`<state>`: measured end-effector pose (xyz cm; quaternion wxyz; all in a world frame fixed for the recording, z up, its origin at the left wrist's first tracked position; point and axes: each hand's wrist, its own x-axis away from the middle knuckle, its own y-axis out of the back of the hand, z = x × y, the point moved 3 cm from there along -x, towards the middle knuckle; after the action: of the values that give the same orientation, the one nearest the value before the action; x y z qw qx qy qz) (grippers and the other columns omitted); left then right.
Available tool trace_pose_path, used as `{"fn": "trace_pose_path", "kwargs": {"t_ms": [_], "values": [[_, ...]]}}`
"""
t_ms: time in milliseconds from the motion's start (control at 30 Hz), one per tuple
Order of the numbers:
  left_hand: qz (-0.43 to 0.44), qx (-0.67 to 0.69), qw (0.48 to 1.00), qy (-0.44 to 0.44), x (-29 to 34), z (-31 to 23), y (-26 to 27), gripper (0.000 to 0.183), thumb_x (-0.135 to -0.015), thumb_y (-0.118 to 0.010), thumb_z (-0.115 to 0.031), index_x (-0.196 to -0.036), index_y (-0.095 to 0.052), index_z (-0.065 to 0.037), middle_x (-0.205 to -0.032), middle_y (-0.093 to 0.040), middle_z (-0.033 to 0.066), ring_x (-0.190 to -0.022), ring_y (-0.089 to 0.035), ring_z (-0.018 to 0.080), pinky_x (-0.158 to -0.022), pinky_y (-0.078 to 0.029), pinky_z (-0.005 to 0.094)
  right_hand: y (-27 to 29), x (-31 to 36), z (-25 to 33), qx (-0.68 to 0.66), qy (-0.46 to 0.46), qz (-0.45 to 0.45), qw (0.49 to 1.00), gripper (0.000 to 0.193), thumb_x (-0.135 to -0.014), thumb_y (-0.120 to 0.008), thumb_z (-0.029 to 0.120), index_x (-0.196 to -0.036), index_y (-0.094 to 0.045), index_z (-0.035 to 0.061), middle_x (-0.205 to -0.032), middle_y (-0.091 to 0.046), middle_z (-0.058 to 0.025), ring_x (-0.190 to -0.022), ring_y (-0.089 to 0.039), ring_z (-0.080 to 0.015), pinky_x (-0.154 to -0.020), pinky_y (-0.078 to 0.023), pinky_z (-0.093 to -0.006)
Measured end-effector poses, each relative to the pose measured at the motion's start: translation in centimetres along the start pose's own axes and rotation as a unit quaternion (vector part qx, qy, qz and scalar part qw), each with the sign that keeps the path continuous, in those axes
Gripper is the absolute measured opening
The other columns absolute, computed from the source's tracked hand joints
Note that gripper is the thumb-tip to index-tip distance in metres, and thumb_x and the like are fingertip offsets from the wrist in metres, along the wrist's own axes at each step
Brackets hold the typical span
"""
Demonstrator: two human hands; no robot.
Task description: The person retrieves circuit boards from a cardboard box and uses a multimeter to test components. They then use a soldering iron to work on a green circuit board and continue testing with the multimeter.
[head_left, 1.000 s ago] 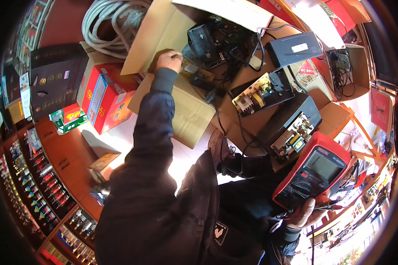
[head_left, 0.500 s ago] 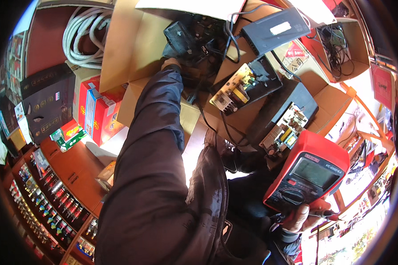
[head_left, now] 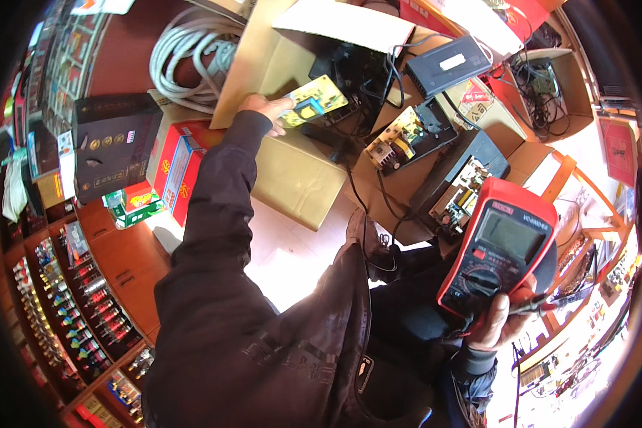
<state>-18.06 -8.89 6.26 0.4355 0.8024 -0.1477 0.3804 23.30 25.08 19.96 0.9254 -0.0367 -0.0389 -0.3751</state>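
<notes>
Over the near edge of an open cardboard box point(head_left: 292, 175), my left hand point(head_left: 265, 111) is closed on a yellow circuit board point(head_left: 312, 100) with a blue component. Dark adapters and cables lie inside the box behind the board. My right hand point(head_left: 501, 321) grips a red multimeter point(head_left: 503, 242) by its lower end, together with its test leads point(head_left: 531, 305). The meter's screen tilts up toward me. Between the hands, an opened adapter with a bare board point(head_left: 394, 143) and a second black case with a board point(head_left: 458, 194) rest on cardboard.
A closed black power adapter point(head_left: 449, 64) lies at the back with its cable. Farther right stands a box of tangled cables point(head_left: 549, 100). On the left are a coil of white cable point(head_left: 185, 64), a black box point(head_left: 114, 143), red packages and wooden shelves point(head_left: 85, 307) of small goods.
My left hand has come out of the box with the yellow circuit board. The meter has turned a little more upright in my right hand, and the view has shifted.
</notes>
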Motion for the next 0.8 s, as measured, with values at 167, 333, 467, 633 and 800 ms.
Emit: {"fn": "trace_pose_path", "kwargs": {"t_ms": [167, 333, 467, 633, 800], "values": [[0.104, 0.242, 0.961, -0.078, 8.5, -1.6, -1.3, 0.057, -0.085, -0.079, -0.048, -0.108, -0.062, 0.002, -0.080, -0.070, 0.0209, -0.057, -0.070, 0.0252, -0.051, -0.057, 0.0326, -0.2, 0.5, 0.4, -0.035, 0.031, 0.017, 0.999, 0.049, -0.100, -0.060, 0.010, -0.146, -0.047, -0.0039, -0.136, -0.060, -0.0159, -0.122, -0.060, -0.0237, -0.109, -0.044, -0.0377], [0.229, 0.412, 0.876, -0.100, 16.0, -3.7, -7.3, 0.059, -0.092, -0.071, -0.053, -0.125, -0.060, -0.005, -0.082, -0.070, 0.0249, -0.060, -0.070, 0.0300, -0.055, -0.057, 0.0386, 1.6, 2.1, -0.4, -0.005, 0.060, -0.086, 0.994, 0.037, -0.100, -0.059, 0.005, -0.137, -0.054, -0.0012, -0.117, -0.065, -0.0029, -0.092, -0.057, -0.0070, -0.083, -0.043, -0.0196], [0.272, 0.498, 0.816, -0.112, 21.3, -5.6, -11.6, 0.060, -0.093, -0.069, -0.056, -0.124, -0.060, -0.006, -0.084, -0.070, 0.0225, -0.063, -0.070, 0.0277, -0.057, -0.055, 0.0370, 4.3, 3.3, -0.5, -0.025, 0.068, -0.079, 0.994, 0.037, -0.100, -0.060, 0.005, -0.136, -0.052, 0.0010, -0.119, -0.064, -0.0066, -0.104, -0.061, -0.0129, -0.092, -0.048, -0.0260], [0.314, 0.572, 0.750, -0.108, 27.3, -7.5, -13.9, 0.057, -0.093, -0.070, -0.057, -0.114, -0.061, -0.004, -0.086, -0.067, 0.0177, -0.065, -0.066, 0.0242, -0.058, -0.052, 0.0345, 6.9, 4.3, -0.7, -0.048, 0.101, -0.099, 0.989, 0.034, -0.102, -0.060, 0.003, -0.135, -0.052, 0.0023, -0.113, -0.062, -0.0031, -0.099, -0.060, -0.0100, -0.088, -0.048, -0.0228], [0.328, 0.584, 0.736, -0.103, 31.0, -8.4, -15.3, 0.059, -0.092, -0.071, -0.057, -0.111, -0.062, -0.001, -0.088, -0.067, 0.0165, -0.071, -0.066, 0.0211, -0.064, -0.054, 0.0319, 8.1, 5.0, -1.1, -0.059, 0.106, -0.120, 0.985, 0.027, -0.103, -0.060, 0.003, -0.129, -0.054, 0.0011, -0.110, -0.062, -0.0019, -0.094, -0.058, -0.0080, -0.084, -0.048, -0.0208]]}}
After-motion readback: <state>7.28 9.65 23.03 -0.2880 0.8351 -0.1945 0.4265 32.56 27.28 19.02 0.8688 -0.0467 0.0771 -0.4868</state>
